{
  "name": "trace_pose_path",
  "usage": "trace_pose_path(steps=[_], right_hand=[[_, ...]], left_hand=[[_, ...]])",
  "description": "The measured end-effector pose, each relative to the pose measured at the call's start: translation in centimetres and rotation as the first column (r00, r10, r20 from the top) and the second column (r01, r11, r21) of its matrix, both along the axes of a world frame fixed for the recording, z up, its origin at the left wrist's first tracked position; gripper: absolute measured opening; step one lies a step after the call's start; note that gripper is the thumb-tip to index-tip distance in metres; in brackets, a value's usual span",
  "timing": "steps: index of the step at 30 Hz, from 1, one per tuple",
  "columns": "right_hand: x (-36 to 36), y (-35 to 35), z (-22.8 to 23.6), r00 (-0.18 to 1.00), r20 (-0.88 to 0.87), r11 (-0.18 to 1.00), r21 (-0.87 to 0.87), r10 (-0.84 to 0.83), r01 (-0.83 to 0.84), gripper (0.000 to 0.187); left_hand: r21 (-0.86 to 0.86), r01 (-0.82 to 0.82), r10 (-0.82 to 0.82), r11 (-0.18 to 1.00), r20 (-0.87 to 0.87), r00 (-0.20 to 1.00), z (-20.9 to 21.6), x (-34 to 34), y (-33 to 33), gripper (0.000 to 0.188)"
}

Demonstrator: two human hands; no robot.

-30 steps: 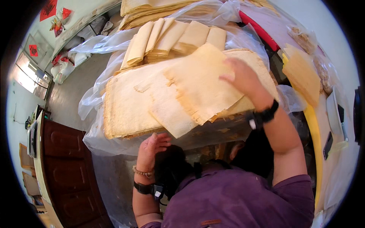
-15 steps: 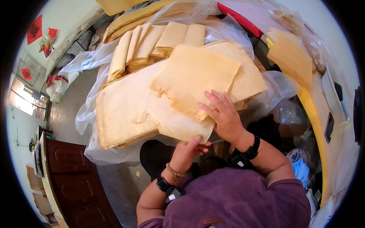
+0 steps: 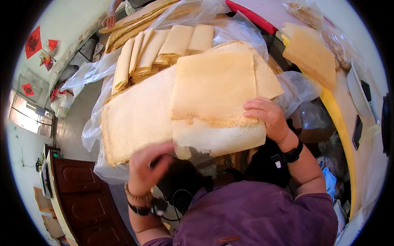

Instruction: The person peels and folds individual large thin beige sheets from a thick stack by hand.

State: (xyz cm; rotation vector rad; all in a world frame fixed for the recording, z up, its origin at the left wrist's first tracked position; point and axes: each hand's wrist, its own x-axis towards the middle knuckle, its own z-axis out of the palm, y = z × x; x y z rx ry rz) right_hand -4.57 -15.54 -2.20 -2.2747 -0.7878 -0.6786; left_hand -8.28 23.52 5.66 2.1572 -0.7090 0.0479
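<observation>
A thin tan sheet, which looks like bean curd skin, lies on top of a stack of larger sheets. Its lower part is a paler flap with a ragged bottom edge hanging past the stack. My right hand grips the right edge, fingers on top and thumb hidden. Blurred by motion, my left hand is at the flap's lower left corner, thumb and fingers apart. Whether its fingertips touch the flap I cannot tell.
Folded sheets lie behind the stack, on clear plastic. Another person's hand rests by a far pile. To the right, a yellow-edged table holds a phone and a white basin. A dark wooden cabinet stands left.
The top sheet has been turned straighter, and its pale flap shows more fully. My right hand has moved right along it; my left hand has swung left. Another person's hand has appeared at the back.
</observation>
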Motion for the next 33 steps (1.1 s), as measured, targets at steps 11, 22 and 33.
trace_pose_path(steps=[11,22,33], right_hand=[[1.2,-2.3,0.0,0.997,-0.075,1.0,0.019,0.012,-0.011,0.016],[4.2,1.6,2.2,0.667,-0.305,0.732,-0.214,-0.68,0.647,0.033],[4.2,2.8,0.1,0.949,0.084,0.88,-0.359,-0.303,0.313,0.06]], left_hand=[[0.308,0.271,-0.342,0.912,0.209,0.916,-2.9,9.8,-2.8,0.036],[0.24,-0.465,0.425,0.852,0.199,0.883,-7.5,16.0,-9.6,0.03],[0.374,-0.588,0.104,0.717,0.777,0.621,-6.1,13.8,-11.6,0.06]])
